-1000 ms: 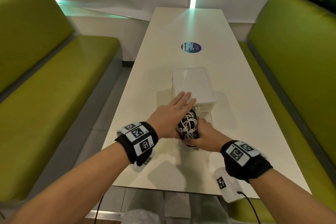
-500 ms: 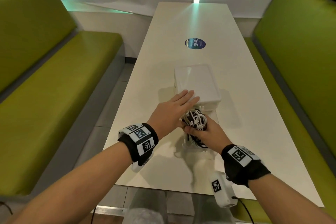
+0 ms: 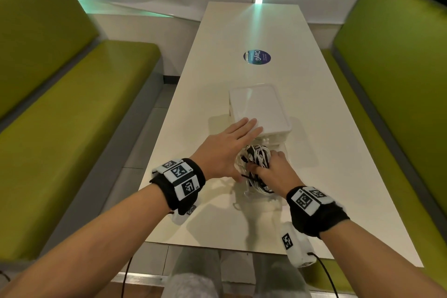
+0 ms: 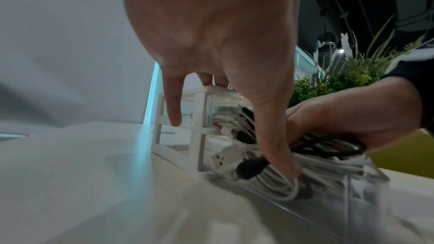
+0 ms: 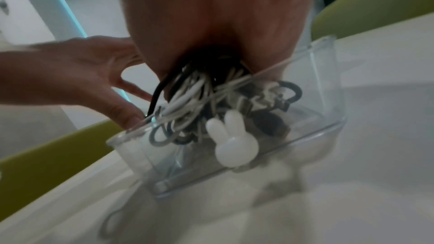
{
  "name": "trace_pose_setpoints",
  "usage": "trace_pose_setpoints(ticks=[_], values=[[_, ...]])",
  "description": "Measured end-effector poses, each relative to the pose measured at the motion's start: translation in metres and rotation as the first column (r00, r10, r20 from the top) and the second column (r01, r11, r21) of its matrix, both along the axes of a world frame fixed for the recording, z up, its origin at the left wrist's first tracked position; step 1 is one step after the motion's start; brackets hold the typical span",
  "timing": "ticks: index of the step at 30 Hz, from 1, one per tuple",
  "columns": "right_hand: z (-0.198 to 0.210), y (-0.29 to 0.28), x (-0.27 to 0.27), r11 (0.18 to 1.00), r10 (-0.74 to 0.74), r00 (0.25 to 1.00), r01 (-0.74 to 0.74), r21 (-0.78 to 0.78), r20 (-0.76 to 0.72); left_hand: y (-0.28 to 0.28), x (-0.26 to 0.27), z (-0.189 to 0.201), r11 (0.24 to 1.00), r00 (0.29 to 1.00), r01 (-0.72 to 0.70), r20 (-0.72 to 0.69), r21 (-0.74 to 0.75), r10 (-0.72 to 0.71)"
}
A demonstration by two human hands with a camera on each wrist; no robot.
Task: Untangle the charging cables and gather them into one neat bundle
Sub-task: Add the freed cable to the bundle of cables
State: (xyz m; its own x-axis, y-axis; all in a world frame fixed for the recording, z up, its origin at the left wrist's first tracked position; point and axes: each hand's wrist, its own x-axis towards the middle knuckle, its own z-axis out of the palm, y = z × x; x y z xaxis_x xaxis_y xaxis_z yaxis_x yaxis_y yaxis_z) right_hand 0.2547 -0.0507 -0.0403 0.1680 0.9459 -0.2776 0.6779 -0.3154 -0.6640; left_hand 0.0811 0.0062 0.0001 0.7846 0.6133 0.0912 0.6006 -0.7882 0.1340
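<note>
Cables (image 3: 257,159) raised, coil roughly upright

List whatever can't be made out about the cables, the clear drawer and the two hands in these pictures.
- Number of cables: every view shows one tangle, half covered by the right hand.
- Right fingers: hidden in all views, wrapped in the tangle.
- Drawer contents and bunny knob: right wrist view blurred.
- Left hand fingertips on the white box: left wrist view hides them behind the palm.
- Drawer's near end: left wrist view smeared.
</note>
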Motion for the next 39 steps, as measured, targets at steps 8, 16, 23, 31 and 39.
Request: trace_pose_setpoints(ticks=[8, 16, 23, 31, 39], values=[[0.013, 0.017, -0.005, 0.95, 0.078, 0.965, 0.004, -0.311, 0.25, 0.0, 0.004, -0.006, 0.997, 0.994, -0.061, 0.092, 0.039, 0.057], [0.014, -0.006, 0.007, 0.991, 0.132, 0.991, -0.132, 0.014, -0.001, -0.01, 0.011, -0.009, 0.993, 0.985, -0.119, 0.125, 0.003, 0.118], [0.018, -0.012, 0.012, 0.987, 0.137, 0.959, -0.112, 0.114, -0.248, -0.009, 0.013, -0.021, 0.985, 0.966, -0.133, 0.236, 0.111, 0.103], [-0.001, 0.011, 0.005, 0.998, -0.034, 0.992, 0.027, -0.058, -0.12, -0.005, 0.008, -0.019, 0.993, 0.94, -0.12, 0.325, 0.024, 0.105], [0.01, 0.016, -0.011, 0.976, -0.152, 0.987, 0.143, -0.163, -0.048, -0.082, -0.031, -0.032, 0.599, 0.715, -0.313, 0.233, -0.737, 0.66]])
